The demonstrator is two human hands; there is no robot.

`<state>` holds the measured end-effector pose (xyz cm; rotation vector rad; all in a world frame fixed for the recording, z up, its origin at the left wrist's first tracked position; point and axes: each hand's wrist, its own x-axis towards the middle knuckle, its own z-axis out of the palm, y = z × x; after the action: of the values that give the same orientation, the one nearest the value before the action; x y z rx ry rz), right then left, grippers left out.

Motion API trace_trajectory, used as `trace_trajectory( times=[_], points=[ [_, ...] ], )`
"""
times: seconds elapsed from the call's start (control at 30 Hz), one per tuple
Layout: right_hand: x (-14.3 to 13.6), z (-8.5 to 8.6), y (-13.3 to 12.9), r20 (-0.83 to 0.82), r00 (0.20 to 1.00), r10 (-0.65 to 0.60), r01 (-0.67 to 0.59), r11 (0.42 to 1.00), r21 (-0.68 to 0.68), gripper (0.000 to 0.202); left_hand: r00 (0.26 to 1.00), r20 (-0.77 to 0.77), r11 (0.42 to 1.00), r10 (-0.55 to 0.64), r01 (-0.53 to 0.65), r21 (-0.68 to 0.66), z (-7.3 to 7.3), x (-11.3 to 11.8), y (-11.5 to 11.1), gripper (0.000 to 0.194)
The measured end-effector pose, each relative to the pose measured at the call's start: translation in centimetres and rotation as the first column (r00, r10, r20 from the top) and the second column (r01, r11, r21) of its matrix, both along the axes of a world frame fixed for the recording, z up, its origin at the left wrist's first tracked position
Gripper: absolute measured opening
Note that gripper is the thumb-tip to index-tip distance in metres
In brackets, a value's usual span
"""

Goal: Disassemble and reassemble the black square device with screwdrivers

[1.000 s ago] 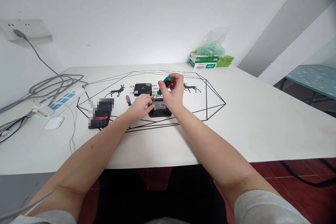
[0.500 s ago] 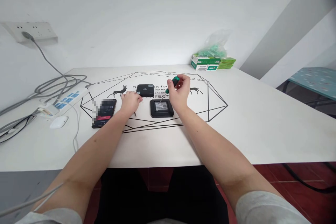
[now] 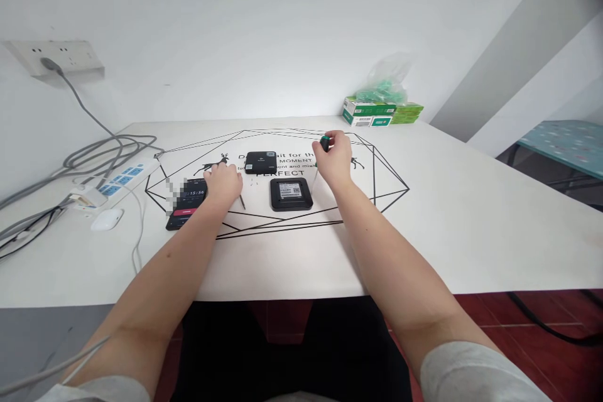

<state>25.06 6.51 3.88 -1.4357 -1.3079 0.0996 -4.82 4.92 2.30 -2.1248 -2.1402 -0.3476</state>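
Note:
My right hand (image 3: pixel 335 157) grips a green and black screwdriver (image 3: pixel 325 142). Its thin shaft slants down to just beside the right edge of a black square device (image 3: pixel 291 203), which lies with its labelled underside up. My left hand (image 3: pixel 223 183), fingers apart and bent toward the desk, is between the phone (image 3: pixel 181 221) and a second black box (image 3: pixel 261 162). A slim dark pointed tool (image 3: pixel 242 202) sticks out from beneath that hand; its other end is hidden. A few tiny pieces, like screws (image 3: pixel 252 182), lie to the hand's right.
At left are a power strip (image 3: pixel 123 181), coiled grey cables (image 3: pixel 94 146) and a white earbud case (image 3: pixel 107 220). Green and white boxes (image 3: pixel 370 108) with a plastic bag (image 3: pixel 389 78) on top stand against the wall. The desk's front edge (image 3: pixel 282 299) runs before my legs.
My left hand has moved left, away from the tiny pieces and the second box. My right hand has shifted right, taking the screwdriver tip off the device's label side.

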Motion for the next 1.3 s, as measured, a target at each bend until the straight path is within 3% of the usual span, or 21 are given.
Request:
trace_trajectory(
  times=[0.07, 0.13, 0.17, 0.27, 0.33, 0.4, 0.47, 0.5, 0.57, 0.6, 0.67, 0.73, 0.83, 0.97, 1.13, 1.3],
  points=[
    [1.0, 0.5, -0.2, 0.166, 0.986, -0.004, 0.058, 0.945, -0.322, 0.031, 0.997, -0.015, 0.995, 0.074, -0.075, -0.066, 0.2, 0.0, -0.2, 0.045],
    [1.5, 0.6, -0.6, 0.310, 0.947, 0.084, 0.123, 0.799, -0.589, 0.033, 0.994, 0.016, 0.982, 0.110, -0.107, -0.157, 0.4, 0.1, -0.3, 0.047],
    [1.5, 0.6, -0.8, 0.337, 0.934, 0.121, 0.142, 0.739, -0.659, 0.033, 0.992, 0.036, 0.975, 0.123, -0.114, -0.191, 0.5, 0.2, -0.3, 0.045],
    [0.9, 0.1, -1.3, 0.352, 0.923, 0.157, 0.168, 0.658, -0.734, 0.036, 0.983, 0.096, 0.972, 0.158, -0.137, -0.190, 0.9, 0.3, -0.4, 0.034],
    [0.1, 0.0, -1.6, 0.375, 0.915, 0.151, 0.191, 0.656, -0.730, 0.043, 0.970, 0.175, 0.983, 0.166, -0.148, -0.107, 1.1, 0.3, -0.5, 0.029],
    [-0.9, 0.2, -2.0, 0.412, 0.898, 0.156, 0.196, 0.697, -0.690, 0.050, 0.929, 0.343, 0.988, 0.138, -0.151, 0.012, 1.3, 0.2, -0.4, 0.024],
    [-1.6, 0.5, -2.5, 0.420, 0.864, 0.276, 0.078, 0.751, -0.655, 0.054, 0.800, 0.598, 0.986, 0.053, -0.137, 0.095, 1.3, 0.3, -0.2, 0.020],
    [-1.9, 0.6, -2.8, 0.392, 0.812, 0.432, -0.069, 0.739, -0.670, 0.058, 0.689, 0.725, 0.985, 0.004, -0.128, 0.116, 1.3, 0.5, -0.1, 0.018],
    [-2.3, 0.7, -3.4, 0.297, 0.624, 0.723, -0.332, 0.589, -0.737, 0.076, 0.408, 0.911, 0.986, -0.055, -0.121, 0.114, 1.3, 1.1, 0.0, 0.014],
    [-2.5, 0.7, -3.7, 0.264, 0.538, 0.800, -0.384, 0.512, -0.768, 0.090, 0.293, 0.954, 0.985, -0.063, -0.138, 0.107, 1.3, 1.5, 0.0, 0.015],
    [-3.0, 0.5, -4.1, 0.264, 0.492, 0.830, -0.378, 0.477, -0.794, 0.107, 0.123, 0.990, 0.981, -0.076, -0.168, 0.096, 1.4, 2.1, 0.0, 0.018],
    [-3.6, 0.3, -4.4, 0.281, 0.493, 0.824, -0.374, 0.492, -0.786, 0.109, 0.036, 0.994, 0.978, -0.099, -0.183, 0.104, 1.4, 2.5, -0.2, 0.020],
    [-4.7, -0.2, -4.6, 0.299, 0.494, 0.816, -0.405, 0.521, -0.751, 0.105, 0.018, 0.988, 0.968, -0.153, -0.199, 0.153, 1.2, 2.8, -0.2, 0.021],
    [-5.8, -0.7, -4.8, 0.332, 0.506, 0.796, -0.414, 0.562, -0.717, 0.102, 0.077, 0.974, 0.952, -0.215, -0.204, 0.227, 0.5, 2.8, 0.0, 0.023],
    [-6.0, -0.7, -4.9, 0.326, 0.501, 0.802, -0.411, 0.552, -0.725, 0.104, 0.174, 0.944, 0.934, -0.281, -0.179, 0.311, -0.1, 2.3, 0.4, 0.028],
    [-6.0, -0.5, -5.0, 0.329, 0.499, 0.802, -0.400, 0.549, -0.734, 0.105, 0.222, 0.920, 0.915, -0.322, -0.178, 0.363, -0.7, 1.8, 0.9, 0.035]
  ],
)
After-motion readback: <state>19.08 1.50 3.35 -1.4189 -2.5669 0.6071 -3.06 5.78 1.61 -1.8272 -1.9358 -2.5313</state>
